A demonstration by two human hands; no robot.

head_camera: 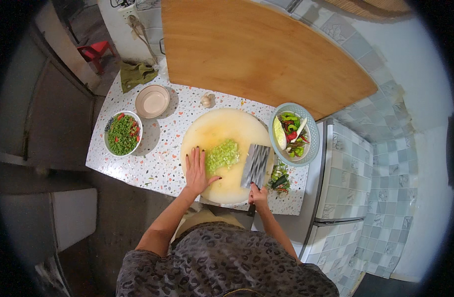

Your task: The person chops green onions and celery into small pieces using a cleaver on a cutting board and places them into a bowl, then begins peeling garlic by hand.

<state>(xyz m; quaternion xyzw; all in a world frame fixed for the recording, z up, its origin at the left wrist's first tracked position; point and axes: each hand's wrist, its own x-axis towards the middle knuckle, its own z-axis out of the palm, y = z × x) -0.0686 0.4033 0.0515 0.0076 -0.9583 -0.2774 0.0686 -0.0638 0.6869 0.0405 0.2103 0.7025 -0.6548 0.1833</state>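
Note:
A round cutting board [227, 120] lies on the speckled countertop before me. Diced pale-green vegetable [222, 155] is piled near its middle. My left hand [197, 172] rests flat on the board's left part, fingers apart, beside the diced pieces. At the right, my right hand [257, 196] grips the dark handle of a cleaver [255, 166]; its broad patterned blade lies over the board's right part. Just right of the blade, green and red vegetable trimmings [280, 179] lie on the countertop.
A blue-green basket [314, 138] holding peppers and pale leaves stands at the back right. On the left are a bowl of chopped green and red vegetables [123, 134], an empty pinkish bowl [153, 101] and a green cloth [137, 76]. Garlic [206, 100] lies behind the board.

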